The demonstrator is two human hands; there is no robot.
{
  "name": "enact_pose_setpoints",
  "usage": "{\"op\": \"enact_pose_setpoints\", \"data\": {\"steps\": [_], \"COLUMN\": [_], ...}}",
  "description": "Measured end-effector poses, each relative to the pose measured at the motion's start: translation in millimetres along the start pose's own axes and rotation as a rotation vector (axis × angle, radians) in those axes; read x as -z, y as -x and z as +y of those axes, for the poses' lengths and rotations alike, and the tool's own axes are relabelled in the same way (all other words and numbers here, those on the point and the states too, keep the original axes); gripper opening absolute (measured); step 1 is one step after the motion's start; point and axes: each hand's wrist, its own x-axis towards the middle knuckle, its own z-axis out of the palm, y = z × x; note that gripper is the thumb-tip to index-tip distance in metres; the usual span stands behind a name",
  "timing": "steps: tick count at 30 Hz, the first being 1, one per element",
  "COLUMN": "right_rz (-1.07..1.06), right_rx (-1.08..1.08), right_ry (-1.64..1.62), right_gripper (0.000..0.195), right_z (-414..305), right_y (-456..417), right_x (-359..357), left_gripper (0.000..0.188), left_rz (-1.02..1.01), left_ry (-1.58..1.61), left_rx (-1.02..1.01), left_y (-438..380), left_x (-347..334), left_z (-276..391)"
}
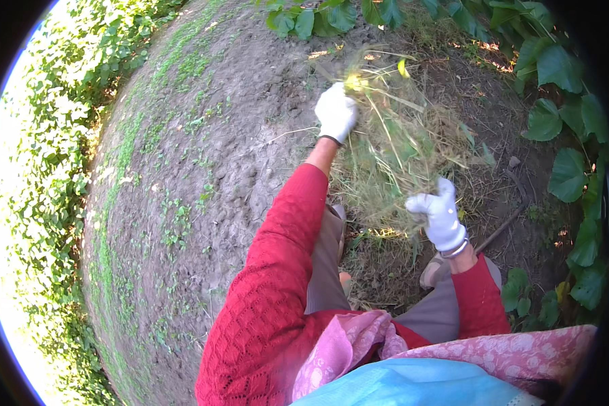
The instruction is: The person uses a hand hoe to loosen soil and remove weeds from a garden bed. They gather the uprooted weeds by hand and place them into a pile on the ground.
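A loose bundle of dry and green grass lies between my two white-gloved hands, blurred by motion. My left hand is closed at its far left edge, beside a bright yellow leaf. At the near right edge, my right hand holds the grass with its fingers, the thumb sticking up. Stems partly hide the fingertips of both hands. More cut grass and dry litter cover the ground below, between my feet.
A curved woody stick lies on the soil to the right. Broad-leaved plants hang along the right and top. Bare soil with small weeds stretches left towards a sunlit leafy hedge. My shoe stands near the litter.
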Motion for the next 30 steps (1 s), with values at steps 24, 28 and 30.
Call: {"op": "enact_pose_setpoints", "data": {"steps": [24,28,30], "right_rz": [0.087,0.032,0.109], "right_rx": [0.311,0.375,0.311], "right_ry": [-0.61,-0.373,-0.161], "right_gripper": [0.032,0.037,0.037], "right_z": [-29.8,-38.3,-32.6], "right_y": [-96.1,-102.1,-96.0], "right_x": [112.2,97.7,94.2], "left_gripper": [0.029,0.028,0.026], "left_rz": [-0.846,-1.221,-1.26], "left_ry": [0.286,-0.03,-0.074], "left_rx": [-0.36,-0.619,-0.611], "left_y": [61.8,89.3,92.8], "left_x": [-0.6,8.5,12.2], "left_z": [104.8,103.9,92.3]}}
